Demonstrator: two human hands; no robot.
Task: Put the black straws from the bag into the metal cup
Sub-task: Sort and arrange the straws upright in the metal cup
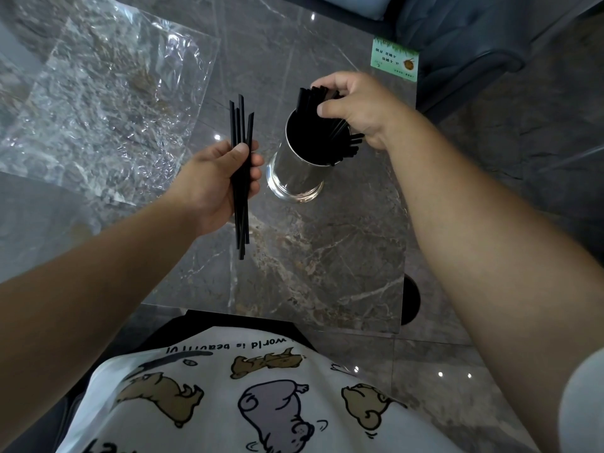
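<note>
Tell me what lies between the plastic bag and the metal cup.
In the head view, the left hand, gripping a few black straws, sits between the plastic bag and the metal cup; otherwise bare marble tabletop.

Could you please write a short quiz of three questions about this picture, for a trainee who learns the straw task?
1. True or false: the metal cup lies flat on its side on the table.
2. Which of the hands grips a small bundle of black straws away from the cup?
A. left hand
B. right hand
C. neither
3. Fill the gap: the clear plastic bag lies on the table to the ____ of the cup.

Key:
1. False; it stands, holding straws.
2. A; the right hand grips the straws in the cup.
3. left.
</note>
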